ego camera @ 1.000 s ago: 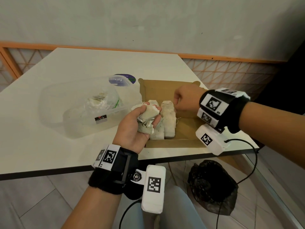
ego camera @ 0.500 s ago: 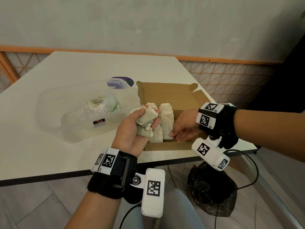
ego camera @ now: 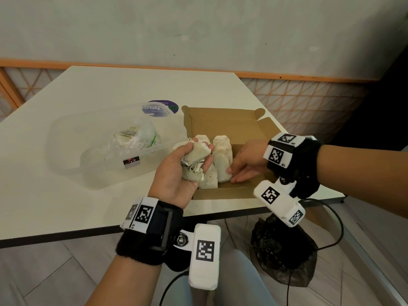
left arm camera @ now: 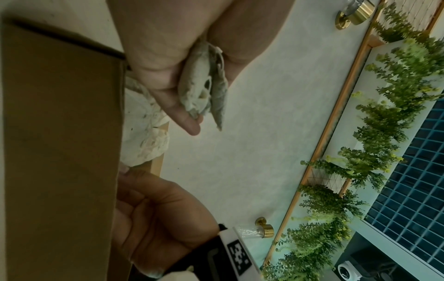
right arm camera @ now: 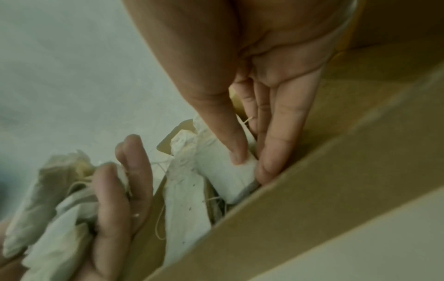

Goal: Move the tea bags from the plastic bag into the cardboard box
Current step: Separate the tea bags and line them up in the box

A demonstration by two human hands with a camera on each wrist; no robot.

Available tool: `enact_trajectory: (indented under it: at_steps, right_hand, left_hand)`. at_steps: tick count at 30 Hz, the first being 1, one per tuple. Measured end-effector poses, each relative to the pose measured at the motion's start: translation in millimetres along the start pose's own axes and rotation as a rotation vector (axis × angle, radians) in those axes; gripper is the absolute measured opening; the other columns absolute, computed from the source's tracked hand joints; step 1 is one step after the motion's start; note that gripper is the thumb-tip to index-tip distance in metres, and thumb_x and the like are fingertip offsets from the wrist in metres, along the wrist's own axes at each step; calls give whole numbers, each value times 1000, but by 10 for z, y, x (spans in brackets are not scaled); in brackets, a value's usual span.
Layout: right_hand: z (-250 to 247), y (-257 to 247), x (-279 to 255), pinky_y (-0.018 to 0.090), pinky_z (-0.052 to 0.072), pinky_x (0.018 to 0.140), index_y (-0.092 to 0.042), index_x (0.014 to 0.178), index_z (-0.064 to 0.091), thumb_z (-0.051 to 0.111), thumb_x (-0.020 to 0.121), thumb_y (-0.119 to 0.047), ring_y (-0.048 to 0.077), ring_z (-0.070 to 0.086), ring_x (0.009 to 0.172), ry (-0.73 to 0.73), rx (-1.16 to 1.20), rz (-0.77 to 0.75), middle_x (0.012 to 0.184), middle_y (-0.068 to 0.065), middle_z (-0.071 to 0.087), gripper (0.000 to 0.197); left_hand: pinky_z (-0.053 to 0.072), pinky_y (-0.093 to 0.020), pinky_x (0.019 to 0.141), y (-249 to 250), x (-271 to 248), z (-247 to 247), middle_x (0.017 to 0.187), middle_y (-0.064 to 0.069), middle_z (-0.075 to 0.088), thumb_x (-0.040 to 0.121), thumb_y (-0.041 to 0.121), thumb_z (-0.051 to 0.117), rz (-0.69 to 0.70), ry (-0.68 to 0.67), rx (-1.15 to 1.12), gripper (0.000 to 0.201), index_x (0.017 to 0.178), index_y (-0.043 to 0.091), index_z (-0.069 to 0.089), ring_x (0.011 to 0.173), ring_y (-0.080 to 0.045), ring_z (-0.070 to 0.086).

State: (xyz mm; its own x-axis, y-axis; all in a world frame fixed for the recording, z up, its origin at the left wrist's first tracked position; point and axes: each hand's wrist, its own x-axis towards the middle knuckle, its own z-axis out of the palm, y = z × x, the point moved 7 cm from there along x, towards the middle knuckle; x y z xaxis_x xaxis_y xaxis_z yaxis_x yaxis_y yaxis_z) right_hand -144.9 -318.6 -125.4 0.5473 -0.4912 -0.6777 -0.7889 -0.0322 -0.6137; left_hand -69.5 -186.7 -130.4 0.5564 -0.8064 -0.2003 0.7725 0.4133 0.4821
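1. A tub [ego camera: 92, 164] holding the plastic bag [ego camera: 134, 138] sat left of the box [ego camera: 223, 193] on the table [ego camera: 66, 120].
2. The left hand [ego camera: 176, 173] clutched several tea bags [ego camera: 196, 155] over the box's left edge.
3. The right hand [ego camera: 245, 164] pinched a standing bag [ego camera: 223, 160] inside the box.

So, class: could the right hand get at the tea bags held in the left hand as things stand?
Probably yes: the right hand lies in the box beside the left hand, whose tea bags show from above.

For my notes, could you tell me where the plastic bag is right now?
In the head view, the plastic bag lies in a clear tub, left of the cardboard box.
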Motion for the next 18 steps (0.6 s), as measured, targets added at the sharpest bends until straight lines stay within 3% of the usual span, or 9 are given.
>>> enact_trajectory:
  at_steps: [3,7,13,16,18]
  right_hand:
    - [51,20,12,28,56,68,10,108,56,59,85,5,22,66,78,-31,40,23,87,19,66,24]
    - [-17,24,-19,27,54,69,9,101,56,51,89,5,21,63,74,36,63,34,83,18,63,13]
    - [-4,-33,20,36,55,76,6,119,50,43,89,10,20,61,74,78,147,-66,89,15,61,30]
    - [9,-22,5,32,52,71,8,123,47,42,89,9,18,57,69,121,134,-77,87,12,56,34]
    - [50,-50,14,34,52,76,10,124,48,43,89,8,21,60,77,113,69,-123,88,13,58,36]
  left_hand:
    - [57,-31,78,3,-1,-2,107,-17,65,95,10,47,-3,1,4,12,95,5,58,95,-26,67]
    - [56,-31,78,15,-9,-15,102,-16,68,95,10,47,-5,1,-3,13,95,6,59,92,-25,69]
    - [56,-32,79,-3,-6,-1,105,-18,65,95,9,46,-3,5,4,12,96,5,58,94,-26,67]
    - [55,-33,80,10,-12,-9,99,-17,67,95,9,46,2,9,-3,13,96,5,58,96,-26,66]
    - [56,-33,80,9,-18,-1,99,-17,67,95,9,46,-1,5,-5,13,96,5,58,97,-27,66]
